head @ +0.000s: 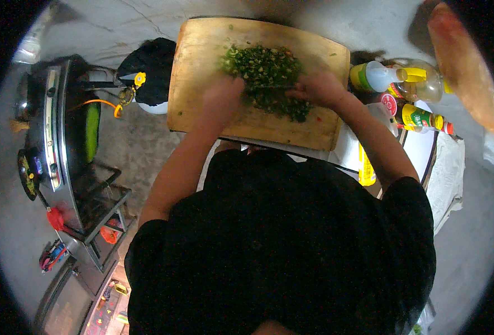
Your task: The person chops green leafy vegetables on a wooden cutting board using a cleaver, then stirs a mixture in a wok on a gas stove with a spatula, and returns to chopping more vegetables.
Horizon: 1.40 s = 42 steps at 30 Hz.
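Note:
A heap of chopped green vegetables lies over the middle of a wooden cutting board, with small bits scattered round it. At the heap's left edge is my left hand, blurred; what its fingers hold cannot be made out. My right hand is at the heap's right side, its fingers curled. A thin, blurred edge, perhaps a knife blade, runs across the heap between the two hands. The grip on it is too blurred to tell.
Right of the board stand several bottles, among them a clear plastic bottle and a dark sauce bottle. On the left are a metal gas stove and a gas cylinder valve with a yellow knob. A wall rises behind the board.

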### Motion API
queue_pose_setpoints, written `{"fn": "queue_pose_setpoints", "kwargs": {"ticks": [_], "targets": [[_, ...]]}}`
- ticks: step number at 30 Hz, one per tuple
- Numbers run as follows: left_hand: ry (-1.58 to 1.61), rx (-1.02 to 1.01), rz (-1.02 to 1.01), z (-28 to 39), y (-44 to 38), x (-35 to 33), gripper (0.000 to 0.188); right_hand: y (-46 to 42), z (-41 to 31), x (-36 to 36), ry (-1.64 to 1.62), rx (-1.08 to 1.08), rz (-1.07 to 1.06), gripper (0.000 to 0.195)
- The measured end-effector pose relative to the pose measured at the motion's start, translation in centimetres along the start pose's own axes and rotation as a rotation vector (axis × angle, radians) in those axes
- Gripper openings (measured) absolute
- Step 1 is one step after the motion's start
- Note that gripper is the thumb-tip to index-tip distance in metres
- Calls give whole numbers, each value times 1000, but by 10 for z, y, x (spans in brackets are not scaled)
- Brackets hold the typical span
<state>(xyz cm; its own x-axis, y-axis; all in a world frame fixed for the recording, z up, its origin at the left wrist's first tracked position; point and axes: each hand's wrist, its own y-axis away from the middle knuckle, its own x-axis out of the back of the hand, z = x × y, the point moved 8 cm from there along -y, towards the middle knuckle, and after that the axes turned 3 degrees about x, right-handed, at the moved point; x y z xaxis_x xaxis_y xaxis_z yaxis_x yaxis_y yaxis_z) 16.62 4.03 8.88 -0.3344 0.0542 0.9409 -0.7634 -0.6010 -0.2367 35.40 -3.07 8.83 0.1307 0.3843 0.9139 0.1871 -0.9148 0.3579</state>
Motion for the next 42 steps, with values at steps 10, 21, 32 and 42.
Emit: {"fn": "queue_pose_setpoints", "kwargs": {"ticks": [10, 21, 32, 42], "targets": [[-189, -19, -73, 5, 3, 23, 6, 3, -12, 10, 71, 38, 94, 44], [-145, 15, -5, -10, -12, 8, 6, -27, 3, 24, 55, 22, 39, 52], [-102, -60, -33, -9, -12, 33, 5, -16, -13, 34, -40, -28, -4, 53], [-103, 52, -126, -26, -15, 10, 3, -37, -2, 28, 49, -7, -1, 52]]}}
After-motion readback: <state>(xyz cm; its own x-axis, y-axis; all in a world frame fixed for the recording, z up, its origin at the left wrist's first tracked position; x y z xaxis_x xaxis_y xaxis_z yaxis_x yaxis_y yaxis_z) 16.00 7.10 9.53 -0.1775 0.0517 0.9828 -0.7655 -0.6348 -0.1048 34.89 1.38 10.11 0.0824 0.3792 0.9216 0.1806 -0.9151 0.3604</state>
